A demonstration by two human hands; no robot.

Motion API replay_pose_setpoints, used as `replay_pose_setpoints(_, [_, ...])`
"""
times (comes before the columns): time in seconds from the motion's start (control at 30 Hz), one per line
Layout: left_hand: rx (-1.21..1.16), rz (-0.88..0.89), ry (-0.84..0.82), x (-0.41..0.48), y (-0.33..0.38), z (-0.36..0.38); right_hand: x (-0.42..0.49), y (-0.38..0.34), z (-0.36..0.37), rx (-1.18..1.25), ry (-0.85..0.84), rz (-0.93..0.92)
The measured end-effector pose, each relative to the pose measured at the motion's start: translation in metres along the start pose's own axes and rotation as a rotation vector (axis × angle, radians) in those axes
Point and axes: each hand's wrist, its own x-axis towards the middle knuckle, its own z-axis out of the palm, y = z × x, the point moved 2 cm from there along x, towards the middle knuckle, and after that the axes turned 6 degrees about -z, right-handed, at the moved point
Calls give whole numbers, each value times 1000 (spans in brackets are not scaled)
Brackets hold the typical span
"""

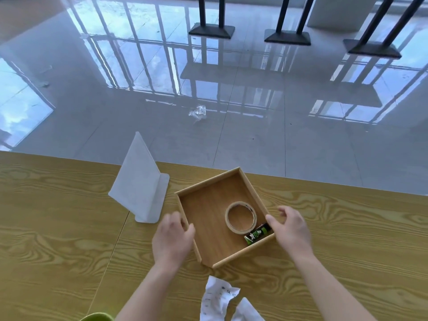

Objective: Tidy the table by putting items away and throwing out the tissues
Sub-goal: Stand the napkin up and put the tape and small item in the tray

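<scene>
A square wooden tray (249, 184) sits turned like a diamond on the wooden table (58, 228). Inside it lie a roll of beige tape (240, 217) and a small green-and-black tube (257, 234) against the near right wall. My left hand (172, 237) grips the tray's left wall. My right hand (290, 228) holds its right corner, thumb on the rim. Two crumpled tissues lie near the table's front edge: one with printed marks (216, 297) and a plain white one (246, 310).
A white L-shaped stand (139, 191) is upright left of the tray. A green rim (97, 317) shows at the bottom edge. Beyond the table's far edge lies a glossy tiled floor with a scrap of clear plastic (198, 112) and black table bases (212, 31).
</scene>
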Motion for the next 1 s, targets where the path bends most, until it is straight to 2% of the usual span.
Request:
replay_pose_setpoints(0.07, [-25,132,35,25,12,-1,-21,12,4,39,27,82])
replay_pose_setpoints(0.1, [-7,170,-1,39,17,1,-29,16,8,69,23,120])
replay_pose_setpoints(0.2, [71,151,-211,70,31,4,-35,17,17,152,47,178])
replay_pose_setpoints(0.27, [155,128,-282,77,31,7,-28,15,16,193,74,176])
replay_pose_setpoints(0.4, [294,126,-144,58,20,1,1,2,10,178,105,113])
replay_pose_setpoints(0.5, [315,116,-102,30,3,0,20,-17,12,138,31,-1])
replay_pose_setpoints(0.63, [225,100,-117,1,-17,8,22,-39,20,-186,53,-369])
replay_pose_setpoints(0.7, [184,107,-105,-3,-20,11,19,-45,22,-358,22,-481])
replay_pose_setpoints(0.83, [150,107,-99,0,-22,13,18,-42,23,-603,-140,-485])
replay_pose_setpoints(1.0, [141,98,-108,-1,-22,13,8,-40,29,-617,-143,-549])
